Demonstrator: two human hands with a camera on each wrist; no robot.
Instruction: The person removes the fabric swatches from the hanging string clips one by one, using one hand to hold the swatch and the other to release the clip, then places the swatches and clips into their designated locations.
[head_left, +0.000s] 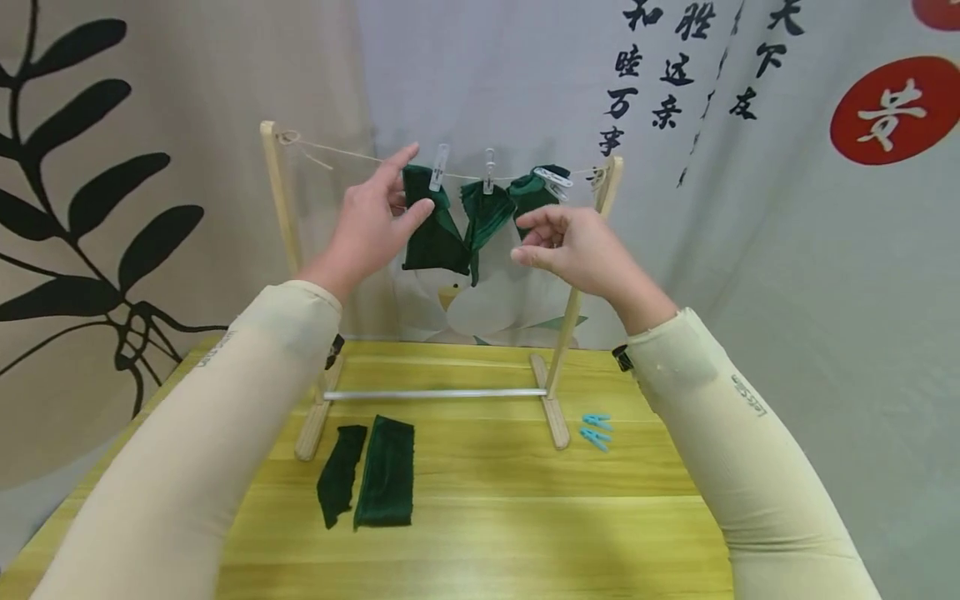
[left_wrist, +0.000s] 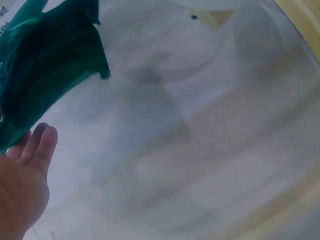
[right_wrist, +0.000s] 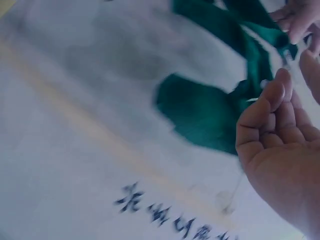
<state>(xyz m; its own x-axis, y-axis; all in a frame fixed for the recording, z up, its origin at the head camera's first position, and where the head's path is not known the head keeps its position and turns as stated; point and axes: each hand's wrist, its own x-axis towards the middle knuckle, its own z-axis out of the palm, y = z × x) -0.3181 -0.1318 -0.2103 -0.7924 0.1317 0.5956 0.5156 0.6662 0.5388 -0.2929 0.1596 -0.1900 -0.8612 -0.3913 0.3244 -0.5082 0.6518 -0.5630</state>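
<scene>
Three green cloths (head_left: 480,218) hang pegged on the string (head_left: 352,153), two cloths (head_left: 371,479) and two blue pegs (head_left: 596,429) lie on the table (head_left: 525,500); hanging looks over halfway. Left hand (head_left: 371,225) loose-fingered by the first cloth; right hand (head_left: 573,246) curled, empty

Bright, even light across the head view, soft and diffuse, no hard glare. The counter (head_left: 525,500) glows yellow, faint shadows only under the dark green cloths (head_left: 371,475) at six o'clock. Edges bow outward, sleeves stretched at five and seven o'clock. Left wrist view is washed out and soft, the backdrop smeared. Right wrist view shows heavy motion blur, the printed lettering (right_wrist: 165,215) streaked at six o'clock.
</scene>
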